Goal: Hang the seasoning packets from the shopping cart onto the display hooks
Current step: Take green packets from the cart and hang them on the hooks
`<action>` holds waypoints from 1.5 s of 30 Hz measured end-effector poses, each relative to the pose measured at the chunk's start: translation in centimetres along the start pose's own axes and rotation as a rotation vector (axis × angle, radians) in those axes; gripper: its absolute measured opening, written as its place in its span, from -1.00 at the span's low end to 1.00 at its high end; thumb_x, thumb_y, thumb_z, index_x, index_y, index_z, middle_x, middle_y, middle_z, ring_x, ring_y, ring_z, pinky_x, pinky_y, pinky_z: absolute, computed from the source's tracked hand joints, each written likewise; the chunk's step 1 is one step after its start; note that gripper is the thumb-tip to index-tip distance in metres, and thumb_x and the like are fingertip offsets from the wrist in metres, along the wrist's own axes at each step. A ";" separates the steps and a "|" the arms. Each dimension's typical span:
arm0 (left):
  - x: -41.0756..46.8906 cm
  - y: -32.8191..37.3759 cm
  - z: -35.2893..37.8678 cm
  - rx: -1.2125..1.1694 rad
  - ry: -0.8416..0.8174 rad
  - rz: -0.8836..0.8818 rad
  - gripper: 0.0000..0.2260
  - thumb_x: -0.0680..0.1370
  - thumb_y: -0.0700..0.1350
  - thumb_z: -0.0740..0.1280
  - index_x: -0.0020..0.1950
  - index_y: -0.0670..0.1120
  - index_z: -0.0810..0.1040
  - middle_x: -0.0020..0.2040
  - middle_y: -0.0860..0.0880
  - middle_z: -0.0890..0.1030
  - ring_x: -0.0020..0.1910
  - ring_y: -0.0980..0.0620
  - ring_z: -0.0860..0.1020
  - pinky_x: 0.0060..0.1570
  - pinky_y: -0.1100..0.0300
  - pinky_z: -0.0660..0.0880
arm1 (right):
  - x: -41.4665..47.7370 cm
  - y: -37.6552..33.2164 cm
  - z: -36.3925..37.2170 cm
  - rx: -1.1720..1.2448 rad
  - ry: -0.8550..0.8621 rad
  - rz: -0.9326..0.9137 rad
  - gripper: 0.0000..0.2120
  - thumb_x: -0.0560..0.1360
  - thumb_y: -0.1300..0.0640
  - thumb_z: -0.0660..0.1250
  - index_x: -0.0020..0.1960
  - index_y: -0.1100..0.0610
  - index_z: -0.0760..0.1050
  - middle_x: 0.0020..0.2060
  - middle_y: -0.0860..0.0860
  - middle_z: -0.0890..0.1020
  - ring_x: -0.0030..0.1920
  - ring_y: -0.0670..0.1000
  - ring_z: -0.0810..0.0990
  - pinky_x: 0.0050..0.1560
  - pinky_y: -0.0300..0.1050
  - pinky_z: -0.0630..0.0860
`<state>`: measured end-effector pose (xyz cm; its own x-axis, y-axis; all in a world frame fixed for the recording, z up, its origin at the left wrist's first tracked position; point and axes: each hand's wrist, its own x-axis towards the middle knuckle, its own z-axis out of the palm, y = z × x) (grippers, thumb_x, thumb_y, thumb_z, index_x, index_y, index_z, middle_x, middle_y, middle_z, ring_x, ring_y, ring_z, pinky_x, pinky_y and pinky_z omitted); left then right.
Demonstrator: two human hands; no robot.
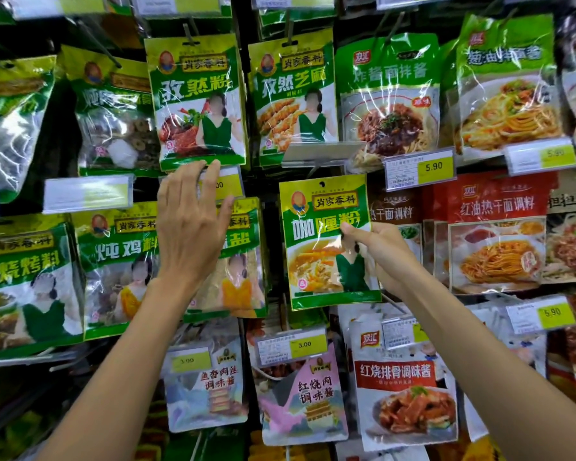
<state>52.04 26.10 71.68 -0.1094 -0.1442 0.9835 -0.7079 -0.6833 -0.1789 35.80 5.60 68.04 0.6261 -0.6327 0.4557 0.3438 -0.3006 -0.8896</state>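
Note:
My right hand (378,249) pinches a green and yellow seasoning packet (323,241) by its right edge and holds it upright in front of the display, just below a tilted clear price-tag holder (316,154). The hang hole at the packet's top is free of any hook. My left hand (190,221) is raised with straight, spread fingers. Its fingertips reach the bottom edge of a hanging green cumin packet (197,101) and a yellow price tag (225,185). The hook behind the held packet is hidden. No shopping cart is in view.
Rows of seasoning packets hang tightly on hooks: green ones (293,94) at left and centre, noodle sauce packs (388,98) and red packs (494,227) at right, white sauce packs (404,380) below. Price tags (419,169) jut out between rows.

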 end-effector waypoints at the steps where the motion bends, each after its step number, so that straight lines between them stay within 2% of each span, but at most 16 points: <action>1: 0.0 0.0 0.0 0.000 -0.001 0.000 -0.58 0.66 0.00 0.12 0.38 -0.26 0.37 0.26 -0.29 0.46 0.26 -0.27 0.42 0.30 -0.09 0.27 | 0.2 0.0 0.1 -0.007 0.012 0.009 -0.59 0.53 0.07 0.37 -0.41 0.23 0.42 -0.11 0.43 0.51 0.17 0.31 0.51 0.14 0.00 0.47; 4: 0.1 -0.1 0.0 0.001 0.000 0.002 -0.59 0.66 0.00 0.13 0.38 -0.26 0.38 0.26 -0.29 0.46 0.26 -0.27 0.42 0.30 -0.09 0.26 | 0.4 0.2 0.4 -0.019 0.046 0.055 -0.67 0.54 0.08 0.37 -0.31 0.25 0.42 -0.12 0.33 0.51 0.14 0.24 0.53 0.01 -0.05 0.37; 6: 0.1 -0.1 0.0 0.000 0.007 0.008 -0.59 0.66 0.00 0.13 0.38 -0.26 0.38 0.25 -0.29 0.47 0.25 -0.27 0.43 0.29 -0.08 0.26 | 0.8 0.6 0.7 -0.023 0.062 0.077 -0.64 0.55 0.11 0.36 -0.35 0.26 0.39 0.03 0.37 0.56 0.04 0.11 0.55 0.08 -0.03 0.32; 8: 0.1 -0.2 0.0 0.008 0.012 0.018 -0.59 0.66 -0.01 0.13 0.38 -0.26 0.39 0.24 -0.28 0.48 0.25 -0.26 0.43 0.29 -0.07 0.26 | 1.5 0.9 1.1 -0.021 0.064 0.094 -0.62 0.55 0.15 0.35 -0.38 0.26 0.37 0.19 0.33 0.53 0.12 0.08 0.52 0.14 -0.04 0.29; 10: 0.1 -0.2 0.0 0.013 0.016 0.023 -0.60 0.66 0.00 0.12 0.37 -0.26 0.39 0.23 -0.28 0.48 0.24 -0.26 0.44 0.29 -0.06 0.26 | 2.8 1.3 1.6 -0.033 0.102 0.120 -0.77 0.54 0.16 0.36 -0.17 0.33 0.47 0.34 0.21 0.44 0.35 0.17 0.39 0.20 0.00 0.29; 12: 0.2 -0.2 -0.1 0.011 0.020 0.028 -0.60 0.66 0.00 0.12 0.37 -0.26 0.40 0.23 -0.28 0.48 0.24 -0.25 0.44 0.29 -0.06 0.26 | 3.9 1.6 2.3 -0.078 0.129 0.151 -0.65 0.53 0.10 0.37 0.12 0.38 0.45 0.41 0.17 0.35 0.42 0.21 0.31 0.26 0.06 0.32; 13: 0.2 -0.2 -0.1 0.009 0.023 0.031 -0.60 0.66 0.00 0.12 0.37 -0.26 0.40 0.23 -0.27 0.49 0.24 -0.25 0.44 0.29 -0.06 0.27 | 4.4 1.7 2.6 -0.097 0.140 0.156 -0.63 0.54 0.07 0.37 0.12 0.38 0.45 0.40 0.18 0.35 0.41 0.22 0.32 0.25 0.06 0.33; 16: 0.1 -0.4 -0.1 0.006 0.021 0.046 -0.60 0.66 -0.01 0.13 0.38 -0.26 0.39 0.24 -0.27 0.49 0.25 -0.25 0.44 0.30 -0.06 0.28 | 5.6 2.2 3.5 -0.133 0.181 0.164 -0.73 0.53 0.10 0.38 -0.15 0.30 0.46 0.31 0.23 0.42 0.34 0.26 0.39 0.19 0.03 0.38; 19: 0.1 -0.5 -0.1 0.007 0.021 0.057 -0.60 0.67 -0.01 0.12 0.38 -0.25 0.39 0.24 -0.27 0.49 0.25 -0.24 0.44 0.29 -0.06 0.28 | 6.5 2.6 4.0 -0.178 0.234 0.162 -0.73 0.52 0.08 0.40 0.03 0.26 0.43 0.14 0.20 0.48 0.27 0.23 0.45 0.05 -0.09 0.35; 22: 0.1 -0.6 -0.2 -0.003 0.007 0.065 -0.60 0.67 -0.01 0.12 0.38 -0.25 0.38 0.25 -0.26 0.48 0.25 -0.24 0.44 0.30 -0.06 0.27 | 6.7 2.7 4.1 -0.217 0.281 0.134 -0.74 0.51 0.08 0.41 0.07 0.24 0.47 0.17 0.19 0.53 0.19 0.17 0.49 -0.01 -0.17 0.34; 26: 0.0 -0.4 -0.5 -0.057 -0.004 0.045 -0.59 0.66 -0.01 0.12 0.40 -0.26 0.37 0.32 -0.27 0.45 0.30 -0.24 0.41 0.33 -0.07 0.26 | 5.5 2.7 3.3 -0.275 0.284 0.043 -0.81 0.51 0.09 0.41 -0.13 0.23 0.58 -0.28 0.02 0.56 -0.21 0.01 0.50 -0.39 -0.30 0.35; 28: -0.1 0.2 -0.9 -0.090 0.044 0.043 -0.61 0.66 -0.04 0.14 0.40 -0.26 0.37 0.35 -0.27 0.43 0.33 -0.24 0.39 0.34 -0.07 0.26 | 4.4 2.5 2.4 -0.338 0.330 -0.027 -0.82 0.49 0.11 0.43 -0.21 0.18 0.57 -0.37 -0.06 0.51 -0.27 -0.04 0.46 -0.29 -0.24 0.36; 34: -3.1 7.4 -1.4 -0.367 0.139 0.111 -0.77 0.63 -0.20 0.20 0.22 -0.28 0.50 0.19 -0.24 0.55 0.19 -0.19 0.46 0.21 -0.03 0.35 | -2.7 2.1 -3.4 -0.448 0.407 -0.173 -0.84 0.58 0.14 0.31 -0.03 0.21 0.61 -0.25 0.02 0.63 -0.14 0.01 0.64 -0.16 -0.15 0.51; 37: -7.2 14.2 -2.0 -0.586 0.005 0.096 -0.77 0.62 -0.21 0.18 0.13 -0.31 0.56 0.07 -0.25 0.60 0.09 -0.21 0.54 0.16 -0.03 0.40 | -9.2 3.0 -8.1 -0.474 0.405 -0.198 -0.80 0.61 0.09 0.26 -0.14 0.05 0.59 -0.20 0.02 0.69 -0.13 -0.01 0.66 -0.08 -0.08 0.60; 40: -12.5 22.0 -3.3 -0.878 -0.289 0.000 -0.73 0.62 -0.18 0.15 0.06 -0.31 0.58 -0.01 -0.24 0.62 0.00 -0.22 0.58 0.08 -0.02 0.42 | -17.3 5.0 -12.6 -0.469 0.472 -0.131 -0.78 0.60 0.07 0.27 -0.20 -0.11 0.56 -0.22 -0.05 0.69 -0.14 -0.03 0.67 -0.10 -0.11 0.58; 45: -22.3 34.3 -7.2 -1.295 -0.843 -0.229 -0.76 0.65 -0.20 0.17 -0.04 -0.31 0.55 -0.18 -0.15 0.52 -0.12 -0.20 0.52 -0.11 0.09 0.34 | -30.4 11.0 -19.4 -0.556 0.592 0.181 -0.79 0.60 0.13 0.27 -0.17 0.09 0.61 -0.36 -0.18 0.62 -0.32 -0.30 0.58 -0.26 -0.41 0.43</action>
<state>25.16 11.06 43.82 0.1749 -0.7750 0.6072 -0.7986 0.2490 0.5479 6.99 7.61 43.81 0.1132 -0.9293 0.3516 -0.2197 -0.3685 -0.9033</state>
